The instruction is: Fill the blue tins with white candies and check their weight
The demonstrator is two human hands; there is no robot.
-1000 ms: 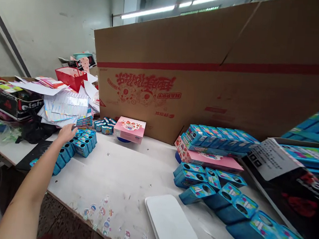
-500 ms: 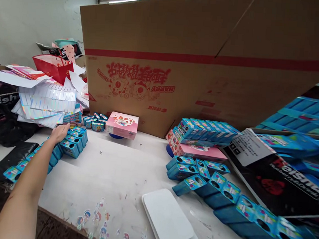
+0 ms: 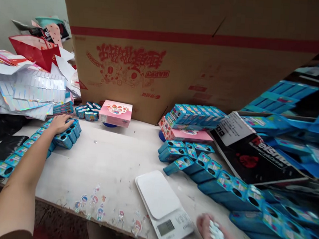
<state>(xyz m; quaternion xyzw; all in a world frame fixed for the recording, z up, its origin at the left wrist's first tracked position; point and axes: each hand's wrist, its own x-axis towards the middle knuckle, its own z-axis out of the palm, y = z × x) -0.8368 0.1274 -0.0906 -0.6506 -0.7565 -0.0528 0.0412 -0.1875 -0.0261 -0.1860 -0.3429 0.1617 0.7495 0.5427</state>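
Observation:
At the left, my left hand (image 3: 59, 123) lies over the tops of small blue boxes (image 3: 63, 141) with round dark holes, its fingers stretched across them and touching. More blue boxes run in a row under and beside that forearm. Low on the right, my right hand (image 3: 205, 228) is palm up and cupped around a heap of small white pellets (image 3: 218, 237), somewhat blurred. Left of this hand sits a white digital scale (image 3: 158, 194) with nothing on its plate. A long slanting line of blue boxes (image 3: 224, 180) stands beyond the right hand.
A large cardboard sheet (image 3: 140, 74) stands along the back. Before it are a pink box (image 3: 115, 112) and another pink box (image 3: 186, 133) topped with blue boxes. A black carton (image 3: 252, 155) of blue packets leans at right; silvery sheets (image 3: 38, 89) are piled at left.
My right hand has come into view at the lower right with white pellets. My left hand stays on the blue boxes, its fingers further over them. The view has shifted, showing the scale's display.

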